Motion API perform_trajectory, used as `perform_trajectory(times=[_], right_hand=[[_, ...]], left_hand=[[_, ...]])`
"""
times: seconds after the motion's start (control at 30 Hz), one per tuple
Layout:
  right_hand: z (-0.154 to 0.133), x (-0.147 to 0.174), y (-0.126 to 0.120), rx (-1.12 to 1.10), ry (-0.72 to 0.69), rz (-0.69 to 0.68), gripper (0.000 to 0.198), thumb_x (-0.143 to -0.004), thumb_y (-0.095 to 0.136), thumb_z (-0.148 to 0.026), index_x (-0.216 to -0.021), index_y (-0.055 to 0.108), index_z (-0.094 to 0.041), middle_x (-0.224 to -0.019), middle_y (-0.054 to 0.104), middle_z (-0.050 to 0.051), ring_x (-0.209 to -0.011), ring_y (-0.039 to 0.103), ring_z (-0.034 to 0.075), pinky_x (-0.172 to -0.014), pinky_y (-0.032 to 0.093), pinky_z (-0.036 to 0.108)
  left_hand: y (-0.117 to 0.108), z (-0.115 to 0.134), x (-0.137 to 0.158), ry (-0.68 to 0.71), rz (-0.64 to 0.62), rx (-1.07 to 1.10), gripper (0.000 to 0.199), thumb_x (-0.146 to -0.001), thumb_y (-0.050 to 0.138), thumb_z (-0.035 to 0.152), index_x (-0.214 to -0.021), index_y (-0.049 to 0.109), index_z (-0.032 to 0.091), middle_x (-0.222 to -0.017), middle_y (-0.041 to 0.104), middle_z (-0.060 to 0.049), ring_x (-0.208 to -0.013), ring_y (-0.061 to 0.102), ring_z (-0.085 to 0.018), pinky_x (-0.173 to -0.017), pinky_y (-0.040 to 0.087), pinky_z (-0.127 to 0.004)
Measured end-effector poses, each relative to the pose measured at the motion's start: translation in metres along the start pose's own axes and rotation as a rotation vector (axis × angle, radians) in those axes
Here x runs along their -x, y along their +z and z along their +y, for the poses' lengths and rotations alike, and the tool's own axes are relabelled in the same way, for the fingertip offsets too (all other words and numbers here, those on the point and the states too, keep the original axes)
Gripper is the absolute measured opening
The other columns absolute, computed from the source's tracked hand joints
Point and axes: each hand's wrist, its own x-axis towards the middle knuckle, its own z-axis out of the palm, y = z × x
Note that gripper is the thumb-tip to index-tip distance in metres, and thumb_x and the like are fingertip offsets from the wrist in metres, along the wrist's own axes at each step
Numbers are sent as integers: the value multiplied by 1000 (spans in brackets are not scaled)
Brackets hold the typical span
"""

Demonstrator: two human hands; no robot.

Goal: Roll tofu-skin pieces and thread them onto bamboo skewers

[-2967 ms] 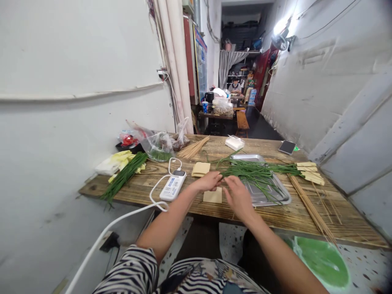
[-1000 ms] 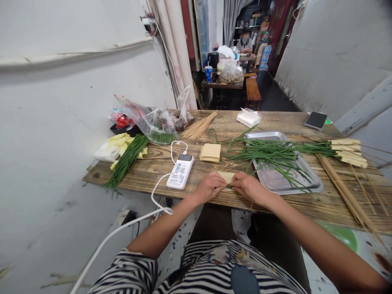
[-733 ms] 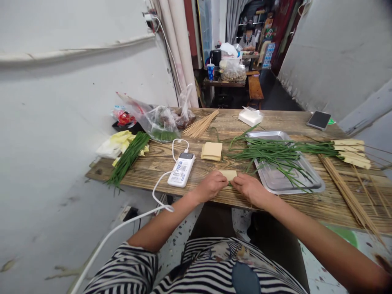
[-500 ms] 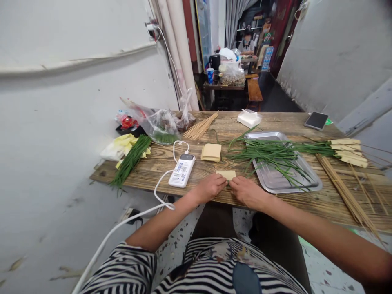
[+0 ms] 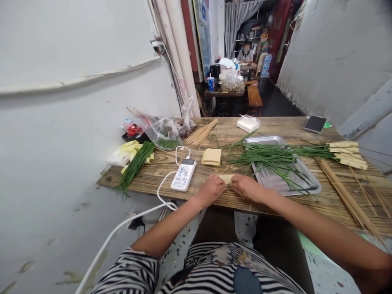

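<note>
At the near edge of the wooden table (image 5: 196, 200), a pale yellow tofu sheet (image 5: 226, 178) is partly rolled, with a bit of green showing at its near edge. My left hand (image 5: 212, 190) grips its left end with bent fingers. Opposite it, the fingers of my right hand (image 5: 246, 188) are closed on the right end. My fingers hide much of the roll. Just beyond lies a stack of square tofu sheets (image 5: 211, 157). Long green chives (image 5: 269, 154) lie across a metal tray (image 5: 263, 181) to the right.
Tofu rolls on skewers (image 5: 346, 154) lie at the right, beside bamboo skewers (image 5: 339, 190). A cabled white power bank (image 5: 183, 175) and a chive bundle (image 5: 136, 165) are left. Farther back are more skewers (image 5: 202, 131), a plastic bag (image 5: 167, 132), a white packet (image 5: 248, 123) and a phone (image 5: 315, 123).
My camera view has shifted slightly. Both hands stay on the tofu sheet, and less of it shows, its near edge now more curled. My right fingers have moved a little over its right end.
</note>
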Motion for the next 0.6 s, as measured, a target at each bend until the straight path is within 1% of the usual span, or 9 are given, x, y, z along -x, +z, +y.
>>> perform_trajectory(times=[0.07,0.13,0.27,0.37,0.47,0.53,0.6], right_hand=[[1,2,-1,-9,-33,-19,27,-92,49,-19,-69,63,-15,-76,57,4,-74,50,13,-66,36,23],[-2,6,0,2,-27,-8,27,-93,46,-20,-74,64,-15,-79,58,4,-77,51,14,-68,36,24],[-13,13,3,164,-14,60,24,-94,45,-27,-85,63,-14,-85,56,8,-82,48,19,-72,37,30],[-20,15,3,247,-45,48,18,-93,47,-22,-90,63,-14,-87,56,8,-84,47,20,-73,36,31],[-19,15,2,156,-28,25,24,-94,43,-19,-83,64,-15,-84,57,7,-80,47,18,-69,35,28],[-15,14,4,28,-1,50,29,-95,43,-22,-76,65,-16,-79,57,6,-77,49,16,-67,35,26],[-11,13,6,-119,30,82,29,-93,46,-23,-75,68,-16,-75,59,5,-74,51,15,-67,36,25]], left_hand=[[-1,1,-1,-39,22,71,26,-95,47,27,-85,68,16,-80,64,-5,-80,53,-17,-77,38,-33],[-3,2,-2,-61,35,123,26,-94,48,26,-83,69,16,-79,64,-5,-79,53,-17,-75,38,-32],[-3,2,-3,-61,60,208,29,-94,46,25,-79,69,15,-78,64,-6,-77,52,-16,-74,40,-31],[-1,1,-1,-49,113,281,30,-94,46,25,-78,69,15,-76,64,-7,-75,51,-16,-72,42,-29],[0,0,2,-52,137,342,28,-93,49,26,-79,70,16,-77,65,-7,-74,52,-16,-71,43,-29],[-1,0,4,-84,131,392,26,-91,52,28,-78,72,17,-78,66,-6,-74,54,-15,-71,43,-29],[-2,0,6,-138,123,438,25,-90,54,31,-79,73,18,-79,67,-6,-75,55,-15,-72,44,-29]])
